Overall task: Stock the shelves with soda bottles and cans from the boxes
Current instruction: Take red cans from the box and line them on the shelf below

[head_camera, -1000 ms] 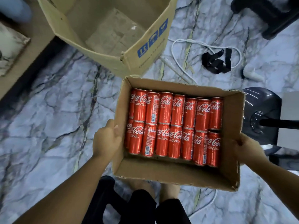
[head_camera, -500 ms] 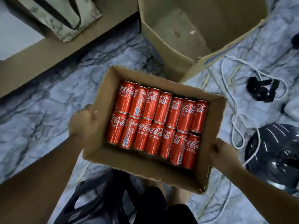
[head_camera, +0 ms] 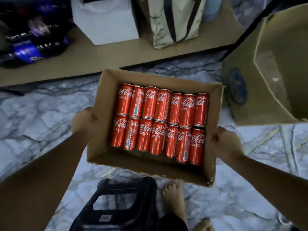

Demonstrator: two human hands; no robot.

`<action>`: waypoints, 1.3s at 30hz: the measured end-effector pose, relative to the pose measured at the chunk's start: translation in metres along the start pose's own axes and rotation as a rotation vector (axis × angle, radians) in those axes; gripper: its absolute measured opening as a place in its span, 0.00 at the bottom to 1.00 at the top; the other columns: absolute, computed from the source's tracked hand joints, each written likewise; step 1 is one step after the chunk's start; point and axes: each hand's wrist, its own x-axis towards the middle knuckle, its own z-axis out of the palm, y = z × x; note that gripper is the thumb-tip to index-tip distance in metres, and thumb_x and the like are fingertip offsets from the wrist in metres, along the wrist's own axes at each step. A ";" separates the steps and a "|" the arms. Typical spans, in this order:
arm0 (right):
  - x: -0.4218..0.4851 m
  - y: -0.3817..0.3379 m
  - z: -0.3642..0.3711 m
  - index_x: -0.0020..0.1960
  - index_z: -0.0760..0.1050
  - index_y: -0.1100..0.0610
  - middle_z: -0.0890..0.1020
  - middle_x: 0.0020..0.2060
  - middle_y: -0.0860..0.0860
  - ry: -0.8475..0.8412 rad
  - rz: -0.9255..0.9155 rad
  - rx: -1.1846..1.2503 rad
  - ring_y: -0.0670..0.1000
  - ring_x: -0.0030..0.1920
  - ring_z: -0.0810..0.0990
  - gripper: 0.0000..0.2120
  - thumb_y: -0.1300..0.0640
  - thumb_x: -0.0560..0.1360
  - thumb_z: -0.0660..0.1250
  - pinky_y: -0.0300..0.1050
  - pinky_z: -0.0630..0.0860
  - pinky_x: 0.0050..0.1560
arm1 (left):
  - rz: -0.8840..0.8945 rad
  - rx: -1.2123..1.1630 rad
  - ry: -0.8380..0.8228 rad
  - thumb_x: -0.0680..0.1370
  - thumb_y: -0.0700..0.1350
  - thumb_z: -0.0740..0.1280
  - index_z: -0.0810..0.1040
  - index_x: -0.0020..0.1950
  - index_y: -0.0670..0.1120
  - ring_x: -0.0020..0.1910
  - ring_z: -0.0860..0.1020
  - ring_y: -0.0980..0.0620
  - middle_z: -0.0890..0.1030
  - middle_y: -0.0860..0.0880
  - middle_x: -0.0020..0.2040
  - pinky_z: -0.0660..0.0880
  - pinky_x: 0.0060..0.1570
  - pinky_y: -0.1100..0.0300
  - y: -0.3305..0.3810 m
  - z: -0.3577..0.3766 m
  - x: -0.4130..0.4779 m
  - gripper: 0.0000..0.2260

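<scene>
An open cardboard box is held above the marble floor, filled with two rows of several red Coca-Cola cans lying on their sides. My left hand grips the box's left wall, fingers curled under it. My right hand grips the right wall the same way. Just beyond the box's far edge runs a low brown shelf board.
On the shelf board stand a white box, a marbled tote bag and dark purple packets. A large empty cardboard box lies at the right. A black plastic stool and a bare foot are below.
I have turned left with the box of cans still held in both hands. The shelf board with its white box and tote bag has come into view; the empty box has shifted to the right.
</scene>
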 end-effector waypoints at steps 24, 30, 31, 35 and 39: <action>-0.018 -0.124 -0.092 0.76 0.66 0.49 0.73 0.73 0.51 -0.093 -0.365 0.047 0.58 0.67 0.76 0.23 0.48 0.82 0.58 0.55 0.75 0.66 | 0.106 -0.304 -0.057 0.83 0.41 0.59 0.72 0.74 0.47 0.51 0.81 0.36 0.83 0.38 0.57 0.76 0.49 0.48 0.031 -0.069 -0.110 0.19; -0.160 -0.147 -0.170 0.78 0.64 0.52 0.72 0.74 0.51 -0.063 -0.468 -0.124 0.55 0.70 0.73 0.28 0.43 0.81 0.53 0.54 0.72 0.68 | 0.283 -0.446 -0.097 0.83 0.45 0.60 0.71 0.74 0.48 0.60 0.79 0.42 0.79 0.45 0.67 0.79 0.57 0.47 0.073 -0.171 -0.223 0.19; -0.183 -0.146 -0.181 0.79 0.62 0.52 0.70 0.75 0.51 -0.050 -0.485 -0.152 0.54 0.74 0.69 0.29 0.42 0.81 0.52 0.54 0.69 0.71 | 0.301 -0.438 -0.083 0.84 0.45 0.59 0.71 0.75 0.47 0.62 0.79 0.42 0.78 0.45 0.68 0.78 0.59 0.48 0.077 -0.190 -0.241 0.19; -0.269 -0.146 -0.228 0.82 0.56 0.53 0.64 0.79 0.50 -0.014 -0.506 -0.166 0.51 0.79 0.59 0.28 0.46 0.84 0.55 0.54 0.60 0.77 | 0.346 -0.419 -0.051 0.84 0.46 0.59 0.71 0.74 0.44 0.61 0.79 0.42 0.78 0.44 0.67 0.78 0.58 0.48 0.086 -0.260 -0.311 0.18; -0.330 -0.144 -0.263 0.83 0.53 0.51 0.62 0.80 0.49 0.013 -0.498 -0.113 0.50 0.80 0.57 0.29 0.46 0.84 0.55 0.55 0.58 0.78 | 0.392 -0.408 -0.033 0.84 0.46 0.60 0.70 0.75 0.46 0.60 0.80 0.45 0.79 0.46 0.67 0.79 0.58 0.47 0.086 -0.305 -0.366 0.19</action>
